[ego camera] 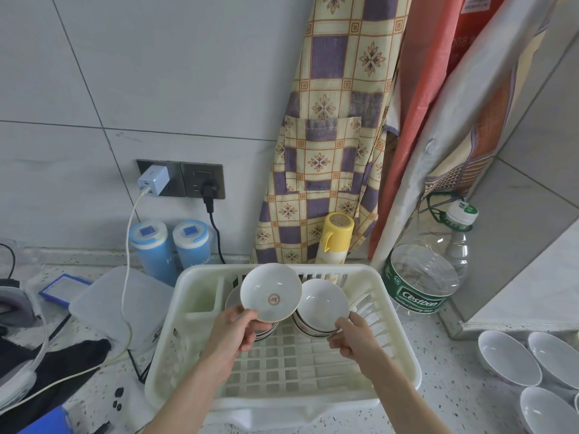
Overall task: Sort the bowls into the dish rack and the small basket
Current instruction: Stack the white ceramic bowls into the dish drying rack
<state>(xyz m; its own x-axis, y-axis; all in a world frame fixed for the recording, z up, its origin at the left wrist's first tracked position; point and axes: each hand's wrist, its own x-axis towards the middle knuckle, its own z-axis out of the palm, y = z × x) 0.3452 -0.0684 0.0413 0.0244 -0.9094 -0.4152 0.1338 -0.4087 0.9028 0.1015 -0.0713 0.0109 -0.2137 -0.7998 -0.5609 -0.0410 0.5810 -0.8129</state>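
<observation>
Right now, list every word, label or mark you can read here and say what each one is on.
"C'estbon": green label of the big clear water bottle.
Line of small white print below it: too blurred to read.
Round reddish emblem inside the bowl held by the left hand: a mark, not legible.
Blue squares on the lids of the two blue canisters: too small.
Red bag, top right: white print, unreadable.

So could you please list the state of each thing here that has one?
Left hand: gripping crested bowl, tilted.
Right hand: gripping plain bowl atop a stack.
Rack: holding bowl stacks.
Loose bowls: upright on counter.
Bottle: capped.
Charger: plugged in.
</observation>
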